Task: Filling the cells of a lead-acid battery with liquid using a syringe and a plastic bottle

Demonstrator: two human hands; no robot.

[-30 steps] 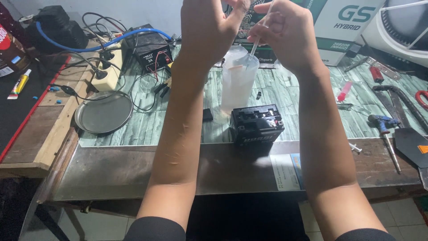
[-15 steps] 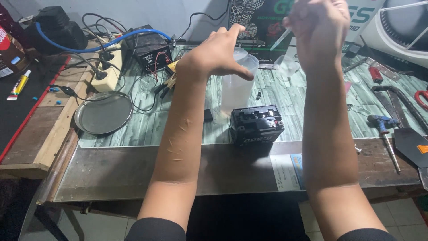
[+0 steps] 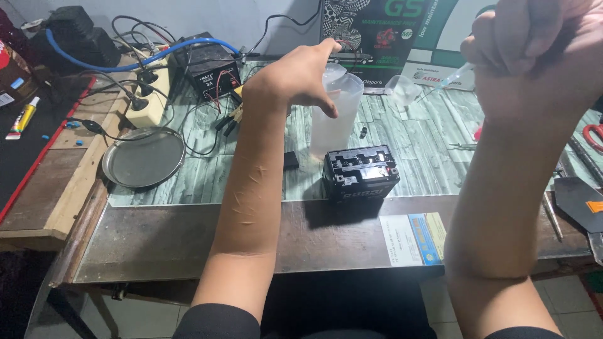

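My right hand [image 3: 534,50] gripped a syringe [image 3: 453,78]; my open left hand [image 3: 295,78] hovered at the translucent jug [image 3: 333,113]. A dark green poster [image 3: 377,31] stood behind; a white-and-blue leaflet [image 3: 411,235] lay before the black battery [image 3: 359,172].

A translucent jug [image 3: 333,110] stands just behind a small black battery [image 3: 360,171], blocking the bench's [image 3: 188,232] centre; cables [image 3: 207,125] and a round metal tray [image 3: 143,157] crowd the left, hand tools [image 3: 587,154] the right. The front strip lies open.

Bare forearms, black sleeves [image 3: 217,323]
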